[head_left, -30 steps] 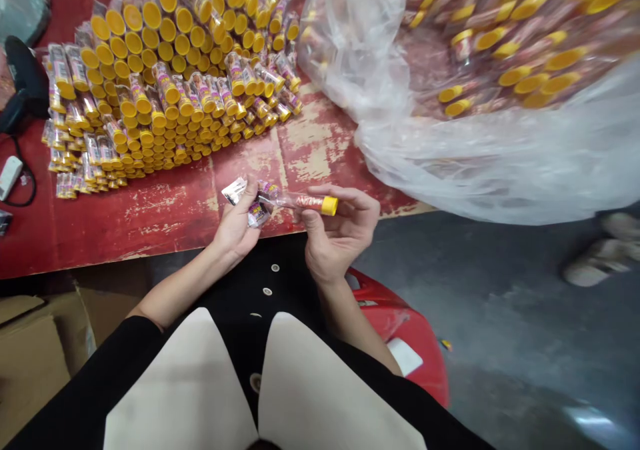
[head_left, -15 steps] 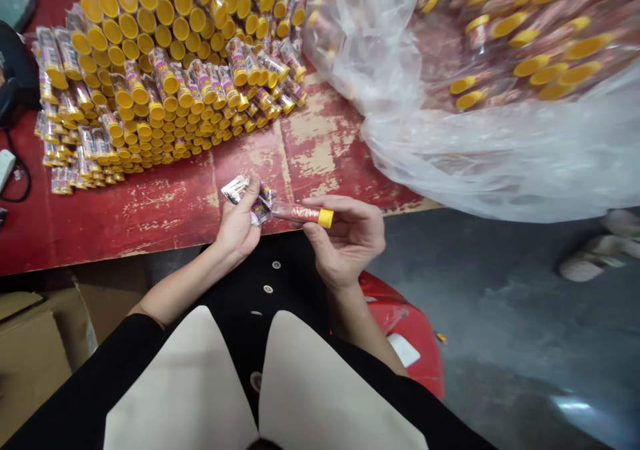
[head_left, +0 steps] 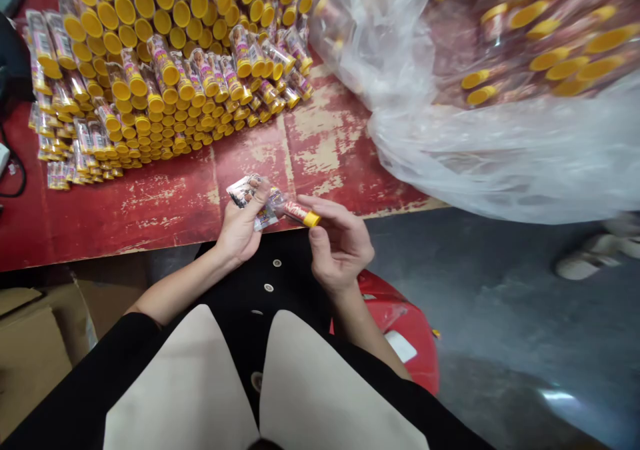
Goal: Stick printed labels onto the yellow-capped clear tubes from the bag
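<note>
A clear printed wrapper (head_left: 266, 218) is pinched between the thumb and fingers of my left hand (head_left: 243, 227). Partly inside the wrapper sits a tube (head_left: 296, 211) with a yellow cap, its capped end pointing right. My right hand (head_left: 343, 243) is curved around the cap, with thumb and fingers apart; the fingertips are at or just beside the tube, and whether they touch it I cannot tell. Both hands are over the front edge of the red table (head_left: 175, 203).
Many wrapped yellow-capped tubes (head_left: 165, 90) are stacked at the table's back left. A large clear plastic bag (head_left: 450, 150) with more tubes (head_left: 550, 57) lies at the right. A red stool (head_left: 405, 330) stands below, cardboard (head_left: 35, 350) at lower left, a person's shoe (head_left: 583, 263) far right.
The tube has moved left, deeper into the wrapper, and now tilts down to the right. My right hand has shifted slightly left, and its thumb has come off the cap.
</note>
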### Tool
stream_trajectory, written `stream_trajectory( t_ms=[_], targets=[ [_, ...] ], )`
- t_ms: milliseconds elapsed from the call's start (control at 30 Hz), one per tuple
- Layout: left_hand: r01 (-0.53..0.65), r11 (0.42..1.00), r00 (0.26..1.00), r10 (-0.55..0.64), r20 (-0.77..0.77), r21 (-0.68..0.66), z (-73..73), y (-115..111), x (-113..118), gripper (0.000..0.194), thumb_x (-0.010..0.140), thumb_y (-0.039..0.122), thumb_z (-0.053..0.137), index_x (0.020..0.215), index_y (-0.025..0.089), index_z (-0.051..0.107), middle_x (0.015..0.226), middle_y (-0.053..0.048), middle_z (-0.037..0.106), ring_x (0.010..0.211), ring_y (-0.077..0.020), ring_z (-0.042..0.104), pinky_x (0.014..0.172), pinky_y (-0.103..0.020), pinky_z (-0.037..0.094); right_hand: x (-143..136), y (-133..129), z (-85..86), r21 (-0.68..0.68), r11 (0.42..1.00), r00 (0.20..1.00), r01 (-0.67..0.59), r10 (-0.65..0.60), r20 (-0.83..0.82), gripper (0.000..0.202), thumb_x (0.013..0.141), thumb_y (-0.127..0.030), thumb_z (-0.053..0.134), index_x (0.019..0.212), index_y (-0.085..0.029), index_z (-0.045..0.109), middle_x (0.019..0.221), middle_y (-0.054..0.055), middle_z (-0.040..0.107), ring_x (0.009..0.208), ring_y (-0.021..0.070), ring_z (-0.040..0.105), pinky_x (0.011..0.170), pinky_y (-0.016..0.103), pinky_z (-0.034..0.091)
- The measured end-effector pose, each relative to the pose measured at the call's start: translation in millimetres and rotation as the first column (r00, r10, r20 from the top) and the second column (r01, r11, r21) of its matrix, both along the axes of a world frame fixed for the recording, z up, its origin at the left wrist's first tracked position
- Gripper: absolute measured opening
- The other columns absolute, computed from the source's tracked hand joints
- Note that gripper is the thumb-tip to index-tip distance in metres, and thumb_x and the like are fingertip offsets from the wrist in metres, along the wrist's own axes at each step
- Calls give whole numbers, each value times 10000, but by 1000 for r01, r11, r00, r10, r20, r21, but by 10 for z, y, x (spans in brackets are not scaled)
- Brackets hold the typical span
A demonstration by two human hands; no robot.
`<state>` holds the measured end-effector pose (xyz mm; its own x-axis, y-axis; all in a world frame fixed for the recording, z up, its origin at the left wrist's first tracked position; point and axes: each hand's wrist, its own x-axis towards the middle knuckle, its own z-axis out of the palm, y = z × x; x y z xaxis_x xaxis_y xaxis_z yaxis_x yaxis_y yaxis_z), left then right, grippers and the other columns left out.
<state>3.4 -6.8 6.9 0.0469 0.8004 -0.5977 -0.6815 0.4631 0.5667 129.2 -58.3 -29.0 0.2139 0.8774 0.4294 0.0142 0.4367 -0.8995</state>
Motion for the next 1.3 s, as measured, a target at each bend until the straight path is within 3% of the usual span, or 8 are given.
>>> stream_trajectory(
  t_ms=[100, 233, 367, 500, 733, 933, 1167, 1300],
  targets=[
    [44, 999, 998, -44, -34, 6, -2, -13, -40, 410, 650, 317, 925, 889, 158, 633, 761, 27, 680, 773, -134, 704, 889, -321, 564, 80, -24, 76, -83, 991, 994, -107, 109, 30, 375, 951, -163, 573, 1283, -307, 669, 1306, 62, 698, 1231, 234, 670, 1005, 426, 604],
    [38, 997, 993, -30, -112, 64, -31, -35, -45, 452, 593, 366, 949, 864, 162, 649, 792, 33, 692, 754, -103, 676, 861, -279, 552, 126, -3, 130, -134, 975, 960, -176, 200, 194, 454, 984, -156, 499, 1382, -337, 620, 1416, 29, 656, 1329, 241, 616, 1143, 488, 503],
    [63, 992, 989, -47, -139, 113, -50, -61, -8, 482, 548, 404, 960, 844, 161, 667, 797, 33, 693, 718, -88, 650, 775, -230, 531, 46, 52, 38, -37, 999, 954, 8, 3, 300, 479, 958, -156, 566, 1394, -348, 610, 1340, 32, 708, 1208, 231, 683, 1043, 474, 556],
    [86, 993, 991, -76, -112, 86, -24, -76, 30, 462, 560, 370, 959, 864, 154, 685, 816, 19, 692, 749, -103, 650, 808, -247, 523, -3, 123, -43, 96, 982, 924, 160, -183, 335, 394, 905, -166, 661, 1246, -356, 712, 1185, 16, 777, 1051, 218, 736, 969, 473, 576],
    [35, 996, 994, -26, -103, 86, 22, -57, 64, 393, 589, 259, 948, 893, 171, 715, 834, 28, 701, 760, -89, 651, 803, -212, 506, 15, 159, 1, 60, 972, 907, 227, -233, 350, 290, 857, -194, 721, 1100, -345, 770, 1060, 12, 802, 972, 223, 736, 890, 482, 603],
    [41, 994, 994, -31, -103, 102, 21, -45, 75, 492, 573, 244, 956, 1011, 195, 736, 836, 29, 710, 771, -100, 668, 805, -218, 520, -11, 206, -23, 104, 958, 904, 268, -288, 315, 330, 837, -153, 736, 1086, -366, 772, 1021, -11, 804, 941, 216, 737, 880, 473, 597],
    [72, 980, 993, -52, -110, 184, -13, 43, 80, 452, 600, 335, 949, 954, 173, 720, 908, -25, 751, 926, -172, 732, 903, -285, 557, -83, 274, -48, 84, 956, 928, 282, -294, 228, 320, 828, -143, 750, 1063, -357, 785, 990, -8, 797, 943, 202, 719, 878, 442, 585],
    [2, 997, 999, 2, -40, 83, 11, 245, 55, 403, 716, 380, 881, 1025, 181, 714, 980, -57, 761, 1037, -220, 735, 926, -320, 570, -101, 639, -147, -58, 951, 948, 304, -296, 119, 146, 894, -288, 702, 1013, -291, 788, 992, 17, 776, 961, 202, 727, 903, 438, 601]
  ],
)
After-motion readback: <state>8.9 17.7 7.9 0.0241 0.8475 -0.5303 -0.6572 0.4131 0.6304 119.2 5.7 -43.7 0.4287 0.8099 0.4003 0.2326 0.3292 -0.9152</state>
